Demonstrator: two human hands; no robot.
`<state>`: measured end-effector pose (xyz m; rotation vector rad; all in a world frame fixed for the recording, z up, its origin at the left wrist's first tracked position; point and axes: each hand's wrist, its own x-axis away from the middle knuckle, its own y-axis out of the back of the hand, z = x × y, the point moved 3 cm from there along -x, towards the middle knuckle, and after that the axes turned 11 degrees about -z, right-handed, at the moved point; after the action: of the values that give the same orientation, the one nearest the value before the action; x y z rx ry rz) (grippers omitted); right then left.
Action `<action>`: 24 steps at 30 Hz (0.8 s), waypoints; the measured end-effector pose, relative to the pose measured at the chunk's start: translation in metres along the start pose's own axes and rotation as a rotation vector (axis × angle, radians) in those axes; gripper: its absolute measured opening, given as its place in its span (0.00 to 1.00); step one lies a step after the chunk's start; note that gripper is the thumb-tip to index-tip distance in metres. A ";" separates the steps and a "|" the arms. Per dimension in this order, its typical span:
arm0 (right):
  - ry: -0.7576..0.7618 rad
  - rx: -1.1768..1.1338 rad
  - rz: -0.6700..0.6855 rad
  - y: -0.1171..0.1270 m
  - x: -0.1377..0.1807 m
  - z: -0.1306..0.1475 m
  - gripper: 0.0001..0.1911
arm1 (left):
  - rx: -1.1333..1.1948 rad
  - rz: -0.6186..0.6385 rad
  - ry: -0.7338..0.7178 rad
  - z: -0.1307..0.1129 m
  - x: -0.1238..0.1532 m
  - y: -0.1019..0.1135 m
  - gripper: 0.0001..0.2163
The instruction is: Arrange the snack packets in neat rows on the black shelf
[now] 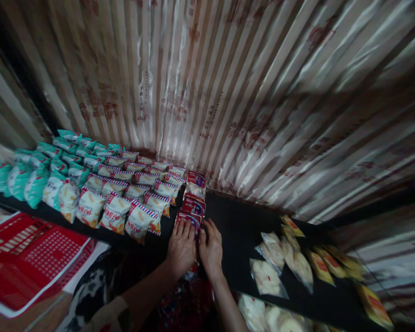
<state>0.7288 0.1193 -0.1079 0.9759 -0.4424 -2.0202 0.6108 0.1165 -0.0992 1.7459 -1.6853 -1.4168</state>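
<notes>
My left hand [183, 246] lies with its fingers flat on the front red and purple packet [191, 217]. Beside that packet's right edge is my right hand [211, 246], its fingers a little bent and apart; whether it touches the packet is hard to tell. Behind the front packet, more of the same kind form a row, with a middle red packet [193, 206] and a back red packet [196, 179]. White snack bags [140, 220] with red and blue striped tops stand in rows just left of my left hand.
Teal bags [36, 186] stand at the far left of the black shelf [230, 230]. Clear bags of pale rounds [267, 279] and yellow packets [320, 267] lie at right. A red basket [31, 263] is at lower left; a striped plastic sheet [207, 92] hangs behind.
</notes>
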 end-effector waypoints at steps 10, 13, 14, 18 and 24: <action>0.203 0.243 0.188 -0.041 -0.100 0.030 0.23 | -0.110 -0.108 -0.042 0.000 0.005 -0.010 0.22; 0.224 0.338 0.302 -0.059 -0.109 0.041 0.24 | -0.163 -0.116 -0.073 -0.001 0.005 -0.009 0.22; 0.218 0.365 0.328 -0.065 -0.110 0.042 0.24 | -0.180 -0.112 -0.082 -0.002 0.005 -0.008 0.21; 0.167 0.449 0.369 -0.084 -0.106 0.036 0.26 | -0.218 -0.092 -0.100 -0.004 0.004 -0.006 0.21; 0.089 0.400 0.332 -0.091 -0.108 0.032 0.25 | -0.208 -0.067 -0.079 0.001 0.005 -0.017 0.21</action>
<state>0.6941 0.2592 -0.0909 1.1386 -0.9203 -1.6134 0.6183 0.1167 -0.1155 1.6645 -1.4689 -1.6467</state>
